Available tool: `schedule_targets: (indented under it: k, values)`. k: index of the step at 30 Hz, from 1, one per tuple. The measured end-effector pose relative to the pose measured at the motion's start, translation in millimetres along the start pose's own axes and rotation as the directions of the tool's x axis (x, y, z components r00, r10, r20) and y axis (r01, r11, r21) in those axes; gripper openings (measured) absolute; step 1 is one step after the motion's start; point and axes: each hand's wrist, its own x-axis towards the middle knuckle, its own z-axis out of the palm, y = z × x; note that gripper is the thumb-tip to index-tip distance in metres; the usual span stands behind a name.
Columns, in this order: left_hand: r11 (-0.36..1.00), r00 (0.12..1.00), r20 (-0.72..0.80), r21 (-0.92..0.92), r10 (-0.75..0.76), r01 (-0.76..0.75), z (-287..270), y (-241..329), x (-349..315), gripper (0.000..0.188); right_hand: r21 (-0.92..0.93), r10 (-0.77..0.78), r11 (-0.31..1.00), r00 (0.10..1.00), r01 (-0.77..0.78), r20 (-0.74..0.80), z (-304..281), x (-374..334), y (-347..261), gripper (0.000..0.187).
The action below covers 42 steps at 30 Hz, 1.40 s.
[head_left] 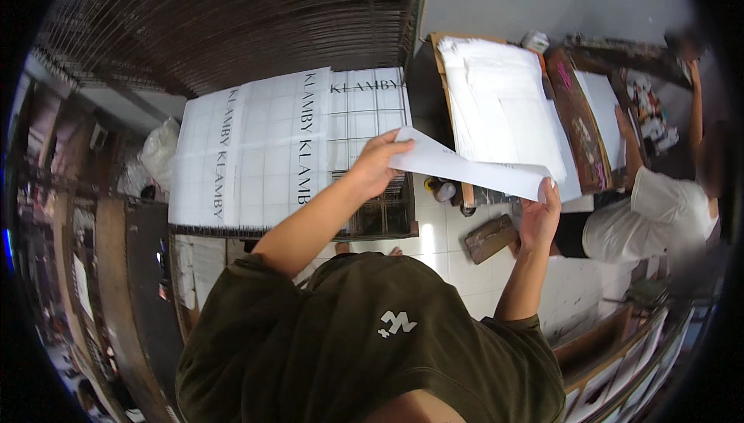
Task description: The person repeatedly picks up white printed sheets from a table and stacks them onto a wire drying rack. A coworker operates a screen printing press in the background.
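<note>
A white printed sheet (473, 165), seen nearly edge-on, stretches between my two hands in front of my chest. My left hand (380, 163) pinches its left end, thumb on top. At the other end my right hand (541, 210) grips the lower right corner between thumb and fingers. Below and left of the sheet, a wire drying rack (372, 151) carries several white sheets (267, 144) with dark lettering, laid side by side. Beyond my right hand lies a stack of white sheets (496, 97) on a board.
Raised rack tiers (232, 20) hang over the far left. To the right, a co-worker in a white shirt (655, 217) reaches over a dark wooden frame (577, 120). A brown block (491, 238) rests on the tiled floor. A clear plastic bag (160, 151) is beside the rack.
</note>
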Motion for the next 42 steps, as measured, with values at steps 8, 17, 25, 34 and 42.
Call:
schedule_targets:
  k: [8,17,25,34,42]
  values:
    - [0.983,0.974,-0.204,-0.133,0.095,-0.124,-117.8,97.6,9.9,0.017,-0.165,0.229,0.967,0.942,-0.192,0.246,167.0,73.4,60.7,0.034]
    - [0.971,0.932,-0.307,-0.077,0.192,-0.225,-193.7,172.1,61.9,0.022,-0.223,0.342,0.934,0.884,-0.28,0.319,260.0,160.0,128.8,0.031]
    - [0.977,0.899,-0.383,0.095,0.212,-0.19,-208.6,105.6,27.1,0.037,-0.361,0.333,0.901,0.915,-0.239,0.227,204.9,122.2,156.2,0.029]
    - [0.625,0.697,-0.658,0.678,0.283,0.386,-312.0,-81.9,118.8,0.048,-0.559,0.478,0.65,0.849,-0.515,-0.226,64.1,136.5,333.0,0.011]
    - [0.492,0.664,-0.715,0.669,0.22,0.557,-286.9,-77.1,121.2,0.048,-0.558,0.442,0.67,0.867,-0.489,-0.23,20.8,139.1,383.3,0.007]
